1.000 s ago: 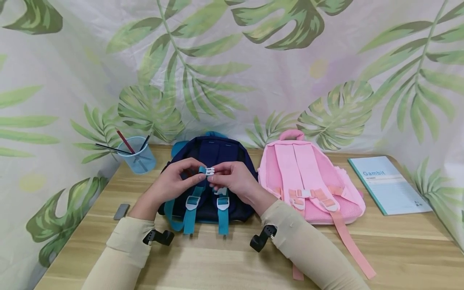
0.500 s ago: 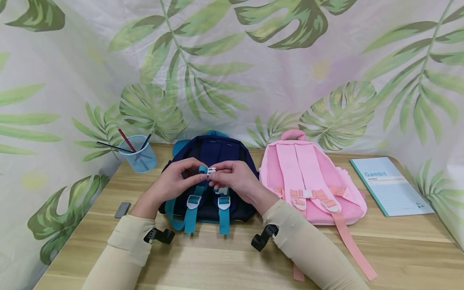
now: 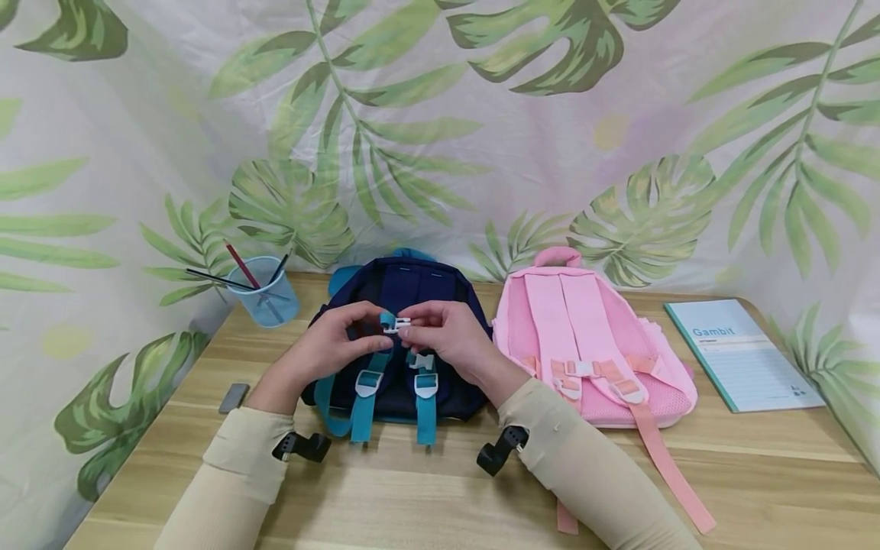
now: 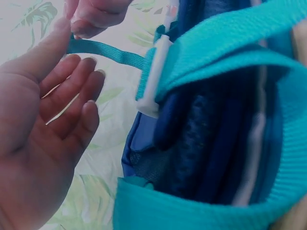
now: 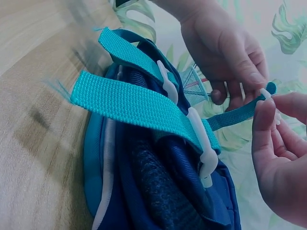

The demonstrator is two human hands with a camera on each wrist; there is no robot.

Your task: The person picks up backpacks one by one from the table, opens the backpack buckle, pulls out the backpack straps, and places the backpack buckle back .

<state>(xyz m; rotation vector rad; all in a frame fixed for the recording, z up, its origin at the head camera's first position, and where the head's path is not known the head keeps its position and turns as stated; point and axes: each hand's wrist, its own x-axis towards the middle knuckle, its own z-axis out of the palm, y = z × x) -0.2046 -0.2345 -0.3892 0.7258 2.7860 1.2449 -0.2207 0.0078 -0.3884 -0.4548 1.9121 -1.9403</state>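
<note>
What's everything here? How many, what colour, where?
fabric backpack: one, navy, back middle
hanging webbing straps: two, teal, that backpack's front
plastic strap adjusters: two, white, on those straps
plastic buckle: one, white, held before that backpack
small plastic clip: one, white, above right adjuster
second fabric backpack: one, pink, right of centre
round mesh cup: one, light blue, back left
pens or pencils: at least three, red or dark, cup
flat rectangular block: one, grey, left edge
paper notebook: one, light blue, right side
wooden table: one, brown, underneath
leafy cloth backdrop: one, white and green, behind
left hand, right hand: one each, bare, at buckle
cloth sleeves: two, cream, forearms
wrist cameras: two, black, wrists
</note>
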